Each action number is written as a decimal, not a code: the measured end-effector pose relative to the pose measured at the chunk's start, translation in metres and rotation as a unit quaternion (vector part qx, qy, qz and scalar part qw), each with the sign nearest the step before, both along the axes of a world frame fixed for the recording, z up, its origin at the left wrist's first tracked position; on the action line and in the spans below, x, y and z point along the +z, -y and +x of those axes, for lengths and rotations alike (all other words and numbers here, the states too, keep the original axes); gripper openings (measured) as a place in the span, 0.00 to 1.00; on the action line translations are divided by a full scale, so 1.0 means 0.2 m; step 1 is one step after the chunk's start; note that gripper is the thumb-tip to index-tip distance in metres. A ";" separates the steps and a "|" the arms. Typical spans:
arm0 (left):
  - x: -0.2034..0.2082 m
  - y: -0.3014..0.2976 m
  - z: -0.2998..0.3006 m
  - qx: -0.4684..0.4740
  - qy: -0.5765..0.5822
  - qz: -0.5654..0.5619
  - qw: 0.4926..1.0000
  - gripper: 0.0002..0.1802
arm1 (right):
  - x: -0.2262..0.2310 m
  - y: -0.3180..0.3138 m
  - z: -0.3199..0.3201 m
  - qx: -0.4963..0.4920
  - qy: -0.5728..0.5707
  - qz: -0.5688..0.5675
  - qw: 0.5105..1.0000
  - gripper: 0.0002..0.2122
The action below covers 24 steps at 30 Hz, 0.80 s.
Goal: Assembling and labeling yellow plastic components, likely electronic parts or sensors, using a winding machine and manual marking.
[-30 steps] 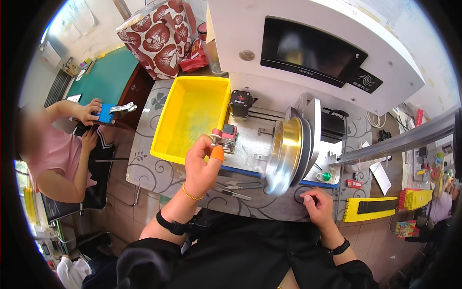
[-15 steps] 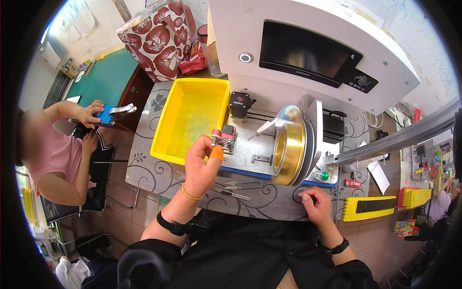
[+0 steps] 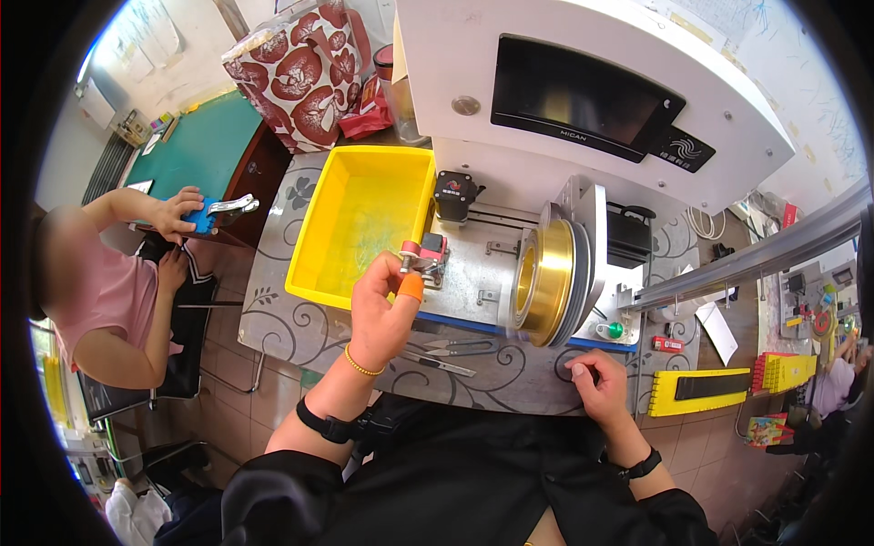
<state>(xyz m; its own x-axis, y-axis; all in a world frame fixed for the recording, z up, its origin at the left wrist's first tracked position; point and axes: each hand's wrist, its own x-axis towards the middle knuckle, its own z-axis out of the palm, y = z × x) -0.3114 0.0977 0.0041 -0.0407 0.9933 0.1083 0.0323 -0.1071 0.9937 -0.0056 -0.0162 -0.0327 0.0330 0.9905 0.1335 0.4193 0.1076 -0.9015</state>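
My left hand (image 3: pixel 378 305), an orange cover on its thumb, is closed at a small guide fixture (image 3: pixel 424 255) with a red part and metal pins. Whatever its fingertips pinch is hidden or too small to name. The fixture stands on the metal bed (image 3: pixel 466 284) of a white machine (image 3: pixel 455 55). To its right a gold-coloured wheel (image 3: pixel 557 282) with grey discs behind it is mounted on the machine; its left side is smeared by motion. My right hand (image 3: pixel 601 389) rests at the table's front edge, loosely curled, thumb apart, holding nothing.
A yellow bin (image 3: pixel 319 227) stands left of the bed. Scissors (image 3: pixel 460 348) and a slim cutter (image 3: pixel 439 365) lie near the front edge. A dark screen (image 3: pixel 583 96) is above. At far left a seated person (image 3: pixel 118 318) holds a blue tool (image 3: pixel 205 217).
The gold wheel has turned: the blurred pale piece at its upper left is gone, and blur shows at its lower left. The machine's round button has dimmed. Both my hands stay in place.
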 end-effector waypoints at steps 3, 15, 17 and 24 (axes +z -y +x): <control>0.00 0.00 0.00 0.002 -0.003 0.008 1.000 0.06 | 0.01 0.00 0.00 -0.001 0.001 -0.003 1.000 0.04; 0.00 0.00 0.00 0.000 -0.001 0.004 1.000 0.06 | 0.01 0.00 0.00 0.002 0.011 -0.002 1.000 0.04; 0.00 0.00 0.00 -0.006 0.008 -0.003 1.000 0.06 | 0.01 0.00 0.00 0.000 0.009 -0.004 1.000 0.04; 0.01 0.00 0.00 -0.007 0.002 0.000 1.000 0.06 | 0.01 0.00 -0.01 -0.002 0.009 -0.002 1.000 0.04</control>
